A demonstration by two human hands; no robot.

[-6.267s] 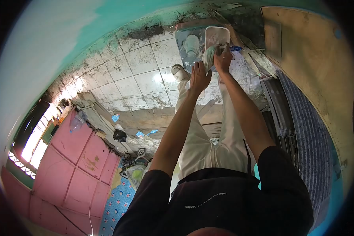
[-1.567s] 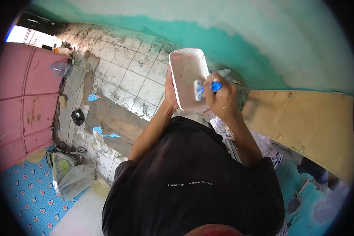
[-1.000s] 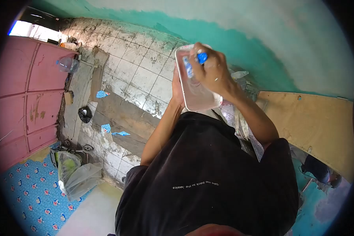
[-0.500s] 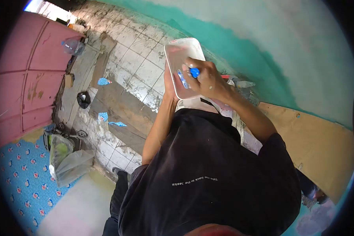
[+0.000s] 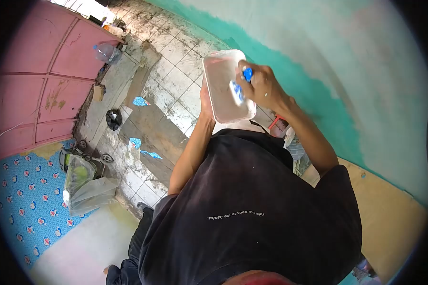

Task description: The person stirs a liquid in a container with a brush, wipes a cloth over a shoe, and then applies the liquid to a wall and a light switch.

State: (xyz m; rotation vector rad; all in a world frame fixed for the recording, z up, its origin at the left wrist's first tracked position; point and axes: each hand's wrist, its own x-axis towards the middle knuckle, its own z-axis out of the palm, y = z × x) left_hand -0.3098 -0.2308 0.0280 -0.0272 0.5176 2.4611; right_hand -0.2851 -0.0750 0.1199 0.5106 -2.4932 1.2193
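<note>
My left hand (image 5: 206,99) grips the long side of a white plastic tub (image 5: 218,114) with rounded corners, its fingers mostly hidden behind the wall. Pinkish smears mark the inside of the tub's far end. Closed around a blue-handled tool (image 5: 248,73), my right hand (image 5: 266,90) is over the tub's right side. The tool's white-and-blue lower part points down into the tub and is blurred. Pale specks dot the right hand.
A teal-and-white painted wall (image 5: 314,80) rises on the right, with a tan board (image 5: 390,204) below it. On the tiled floor (image 5: 176,80) lie cardboard, blue patterned scraps and a black bag (image 5: 113,119). A clear bottle (image 5: 108,53) rests by the pink panel (image 5: 28,61).
My right hand has moved right and slightly down with the tool, from the middle of the tub to its right side. The tub appears slightly further right, and the whole view has shifted.
</note>
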